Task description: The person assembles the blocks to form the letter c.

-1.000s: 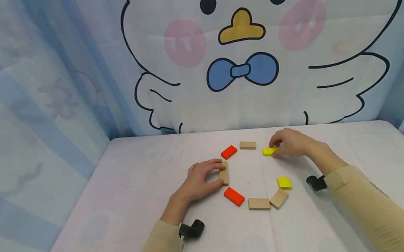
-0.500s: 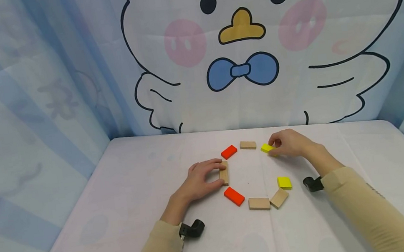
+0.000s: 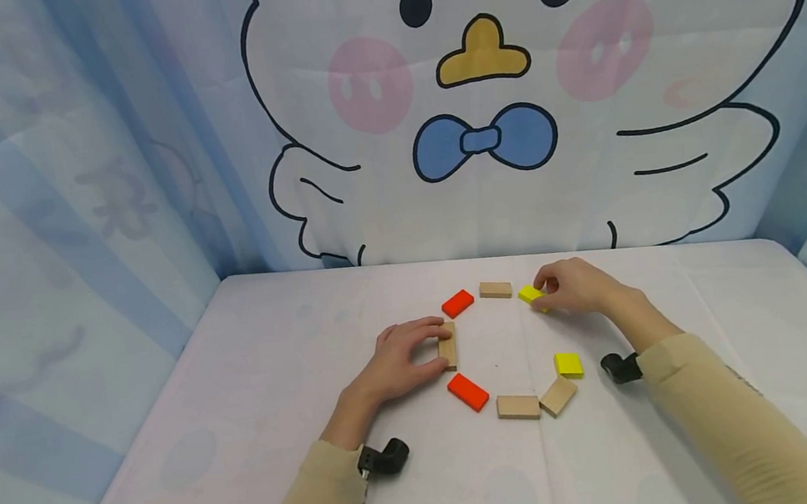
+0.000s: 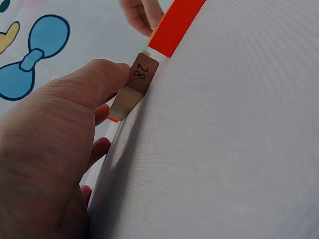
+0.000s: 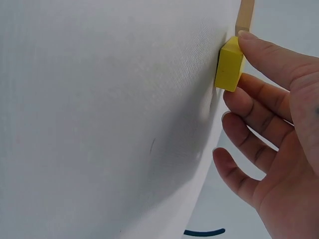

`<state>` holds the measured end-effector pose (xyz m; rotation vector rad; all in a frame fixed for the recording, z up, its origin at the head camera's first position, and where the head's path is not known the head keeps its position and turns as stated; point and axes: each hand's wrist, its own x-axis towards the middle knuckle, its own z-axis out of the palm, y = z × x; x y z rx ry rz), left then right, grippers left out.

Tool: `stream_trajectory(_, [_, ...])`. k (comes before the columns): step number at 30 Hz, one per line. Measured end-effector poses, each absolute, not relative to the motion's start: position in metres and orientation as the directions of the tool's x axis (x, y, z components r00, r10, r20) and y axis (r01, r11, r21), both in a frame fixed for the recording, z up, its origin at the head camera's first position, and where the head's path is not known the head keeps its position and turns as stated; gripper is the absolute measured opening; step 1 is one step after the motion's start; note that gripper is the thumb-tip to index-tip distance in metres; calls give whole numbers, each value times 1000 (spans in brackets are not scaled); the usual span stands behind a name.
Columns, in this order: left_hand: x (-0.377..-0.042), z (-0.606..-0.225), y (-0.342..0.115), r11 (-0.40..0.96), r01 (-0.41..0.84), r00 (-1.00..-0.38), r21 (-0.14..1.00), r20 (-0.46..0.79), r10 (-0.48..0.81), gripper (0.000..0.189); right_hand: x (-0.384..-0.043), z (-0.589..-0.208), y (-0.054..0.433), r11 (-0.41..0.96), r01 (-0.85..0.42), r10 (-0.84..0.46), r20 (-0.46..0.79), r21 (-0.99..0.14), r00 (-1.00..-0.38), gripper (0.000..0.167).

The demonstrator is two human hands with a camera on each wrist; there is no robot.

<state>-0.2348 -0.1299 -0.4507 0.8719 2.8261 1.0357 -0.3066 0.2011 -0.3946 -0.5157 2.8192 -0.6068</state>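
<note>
My right hand (image 3: 577, 286) pinches a yellow block (image 3: 527, 293) between thumb and fingers at the ring's far right; the block slants on the table. In the right wrist view the thumb lies on the yellow block's (image 5: 230, 68) top end. My left hand (image 3: 396, 362) holds a plain wooden block (image 3: 449, 352) at the ring's left side, thumb at its near end and fingers at the far end. The left wrist view shows "28" on this wooden block (image 4: 140, 74). A plain wooden block (image 3: 495, 289) lies just left of the held yellow one, a small gap between them.
Two red blocks, one far (image 3: 458, 304) and one near (image 3: 469, 392), flank the left-hand block. At the near side lie two wooden blocks, one level (image 3: 517, 407) and one slanted (image 3: 559, 397), below another yellow block (image 3: 569, 365). A printed curtain (image 3: 490, 216) hangs behind the white table (image 3: 245, 439).
My right hand has shifted a little left and away with the yellow block, which has turned from level to slanted and come closer to the far wooden block. The left hand has stayed put.
</note>
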Motion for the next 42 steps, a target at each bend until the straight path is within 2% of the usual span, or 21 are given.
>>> stream_trajectory(42, [-234, -450, -130, 623, 493, -847, 608, 173, 502, 39, -307, -396, 199, 856, -289, -376, -131, -428, -917, 39])
